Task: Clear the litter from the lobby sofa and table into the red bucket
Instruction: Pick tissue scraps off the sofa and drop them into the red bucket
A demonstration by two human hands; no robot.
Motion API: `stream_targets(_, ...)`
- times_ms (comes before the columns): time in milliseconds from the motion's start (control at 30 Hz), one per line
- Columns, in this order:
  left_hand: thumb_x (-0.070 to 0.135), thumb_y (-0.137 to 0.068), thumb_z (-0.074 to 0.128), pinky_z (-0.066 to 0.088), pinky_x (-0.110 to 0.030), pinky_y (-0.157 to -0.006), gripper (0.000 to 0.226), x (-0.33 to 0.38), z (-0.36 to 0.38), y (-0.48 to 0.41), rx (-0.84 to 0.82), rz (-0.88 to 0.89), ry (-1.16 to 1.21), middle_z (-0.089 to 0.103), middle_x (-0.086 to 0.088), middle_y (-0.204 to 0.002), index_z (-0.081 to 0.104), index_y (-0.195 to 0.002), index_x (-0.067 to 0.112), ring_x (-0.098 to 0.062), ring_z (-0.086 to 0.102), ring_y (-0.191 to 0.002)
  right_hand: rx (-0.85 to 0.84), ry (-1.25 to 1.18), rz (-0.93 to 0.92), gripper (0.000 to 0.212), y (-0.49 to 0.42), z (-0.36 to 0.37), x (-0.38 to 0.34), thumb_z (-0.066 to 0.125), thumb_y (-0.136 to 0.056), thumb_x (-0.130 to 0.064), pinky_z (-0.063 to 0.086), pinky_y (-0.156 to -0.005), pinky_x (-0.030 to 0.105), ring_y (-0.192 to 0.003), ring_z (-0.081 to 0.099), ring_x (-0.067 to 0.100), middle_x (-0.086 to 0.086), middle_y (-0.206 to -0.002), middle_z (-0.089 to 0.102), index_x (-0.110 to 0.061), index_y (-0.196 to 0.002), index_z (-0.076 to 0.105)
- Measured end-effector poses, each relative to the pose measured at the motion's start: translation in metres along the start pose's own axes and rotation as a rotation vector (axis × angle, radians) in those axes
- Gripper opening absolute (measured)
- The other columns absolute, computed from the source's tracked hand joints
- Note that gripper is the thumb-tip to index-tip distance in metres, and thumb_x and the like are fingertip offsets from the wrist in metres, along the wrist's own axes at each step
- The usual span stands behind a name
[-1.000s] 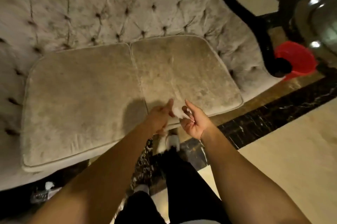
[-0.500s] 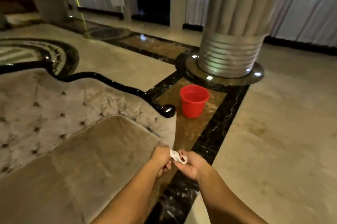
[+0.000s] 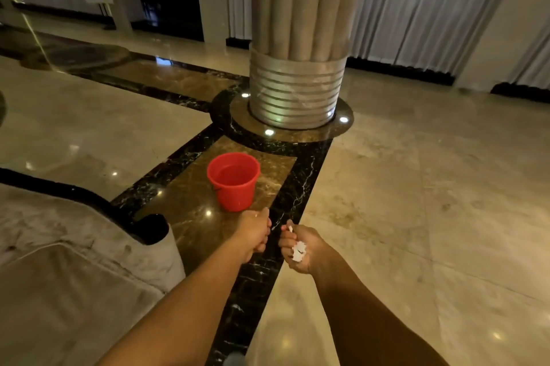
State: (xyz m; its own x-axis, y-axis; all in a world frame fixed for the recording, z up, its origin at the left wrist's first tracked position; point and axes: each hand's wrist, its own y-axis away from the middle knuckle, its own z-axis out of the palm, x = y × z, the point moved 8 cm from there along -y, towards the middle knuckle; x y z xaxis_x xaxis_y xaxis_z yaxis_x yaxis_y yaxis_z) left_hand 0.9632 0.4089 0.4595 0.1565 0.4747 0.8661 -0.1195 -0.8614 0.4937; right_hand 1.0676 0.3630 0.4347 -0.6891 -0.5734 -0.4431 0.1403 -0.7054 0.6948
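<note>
Hands have parted: right hand (image 3: 299, 249) clutches white litter (image 3: 298, 251), left hand (image 3: 255, 233) fisted.

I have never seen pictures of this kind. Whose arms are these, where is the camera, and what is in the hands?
No machine is here: the arms belong to a person, and the camera sits on that person's head, looking forward and down. The right hand is closed on crumpled white paper, which looks like litter. The left hand is curled shut; I cannot tell whether it holds anything. Ahead, a red bucket stands on the polished floor, in front of a thick column. At the lower left is the end of a grey sofa.
</note>
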Motion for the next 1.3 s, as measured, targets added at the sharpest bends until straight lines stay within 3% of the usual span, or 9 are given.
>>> stream_targets(133,0.031,-0.097,0.044,0.033,-0.026,-0.042,0.041,0.039,-0.015,-0.096,0.092,0.091,-0.155,0.044,-0.002,-0.047,0.051,-0.061,0.013,-0.017,0.039,-0.036,0.076,0.139,-0.052,0.045,-0.076,0.017,-0.065,0.026,-0.105,-0.028,0.020,-0.026,0.016,-0.024,0.027,0.010,-0.002,-0.036,0.035,-0.011,-0.068,0.044)
stream_targets(233,0.028,-0.097,0.046,0.048,-0.039,-0.063,0.042,0.074,-0.037,-0.172,0.152,0.141,-0.377,0.064,-0.025,-0.069,0.062,-0.068,0.003,-0.036,0.063,-0.067,0.206,0.282,-0.079,0.036,-0.129,0.028,-0.123,0.031,-0.105,-0.023,0.025,-0.030,0.017,-0.028,0.031,0.011,-0.001,-0.042,0.041,-0.012,-0.074,0.046)
stream_targets(333,0.028,-0.097,0.044,0.053,-0.041,-0.071,0.040,0.105,-0.059,-0.234,0.198,0.134,-0.434,0.068,-0.031,-0.088,0.065,-0.081,-0.002,-0.043,0.066,-0.081,0.257,0.404,-0.108,0.036,-0.171,0.048,-0.180,0.034,-0.104,-0.023,0.027,-0.032,0.019,-0.033,0.032,0.011,-0.001,-0.045,0.042,-0.012,-0.072,0.048)
stream_targets(467,0.027,-0.097,0.045,0.054,-0.055,-0.068,0.042,0.128,-0.079,-0.307,0.235,0.088,-0.361,0.062,-0.040,-0.084,0.061,-0.099,-0.012,-0.053,0.061,-0.070,0.259,0.515,-0.145,0.037,-0.232,0.089,-0.241,0.035,-0.102,-0.020,0.030,-0.032,0.021,-0.040,0.036,0.011,0.000,-0.052,0.044,-0.013,-0.068,0.050)
stream_targets(633,0.029,-0.097,0.045,0.040,-0.029,-0.049,0.038,0.141,-0.118,-0.400,0.254,-0.024,-0.334,0.051,-0.016,-0.055,0.060,-0.076,0.001,-0.028,0.045,-0.040,0.180,0.651,-0.138,0.038,-0.339,0.149,-0.288,0.032,-0.100,-0.016,0.032,-0.038,0.025,-0.040,0.038,0.013,0.001,-0.052,0.045,-0.014,-0.066,0.049)
stream_targets(833,0.022,-0.098,0.045,0.031,-0.014,-0.031,0.042,0.160,-0.159,-0.528,0.354,-0.211,-0.020,0.044,-0.010,-0.054,0.047,-0.058,0.010,-0.013,0.037,-0.025,0.069,0.702,-0.010,0.039,-0.489,0.210,-0.344,0.035,-0.103,-0.024,0.035,-0.052,0.031,-0.049,0.041,0.016,0.005,-0.057,0.048,-0.011,-0.070,0.053)
stream_targets(1033,0.023,-0.099,0.040,0.023,-0.008,-0.028,0.042,0.185,-0.172,-0.631,0.449,-0.377,0.352,0.042,0.000,-0.037,0.044,-0.059,0.013,-0.005,0.031,-0.021,0.063,0.762,0.143,0.040,-0.608,0.263,-0.402,0.037,-0.104,-0.023,0.038,-0.035,0.022,-0.036,0.044,0.012,0.001,-0.049,0.051,-0.011,-0.069,0.053)
stream_targets(1100,0.021,-0.098,0.042,0.029,-0.009,-0.030,0.038,0.188,-0.175,-0.659,0.483,-0.432,0.497,0.043,0.004,-0.031,0.046,-0.061,0.013,-0.005,0.036,-0.025,0.094,0.727,0.166,0.034,-0.639,0.272,-0.416,0.037,-0.103,-0.019,0.043,-0.041,0.023,-0.045,0.047,0.013,0.003,-0.059,0.051,-0.011,-0.074,0.052)
stream_targets(1300,0.035,-0.091,0.058,0.058,-0.038,-0.055,0.032,0.201,-0.189,-0.727,0.483,-0.479,0.828,0.061,-0.015,-0.076,0.058,-0.079,0.005,-0.023,0.062,-0.068,0.112,0.695,0.264,0.034,-0.706,0.299,-0.432,0.036,-0.101,-0.031,0.051,-0.059,0.034,-0.061,0.057,0.021,0.009,-0.070,0.059,-0.007,-0.087,0.057)
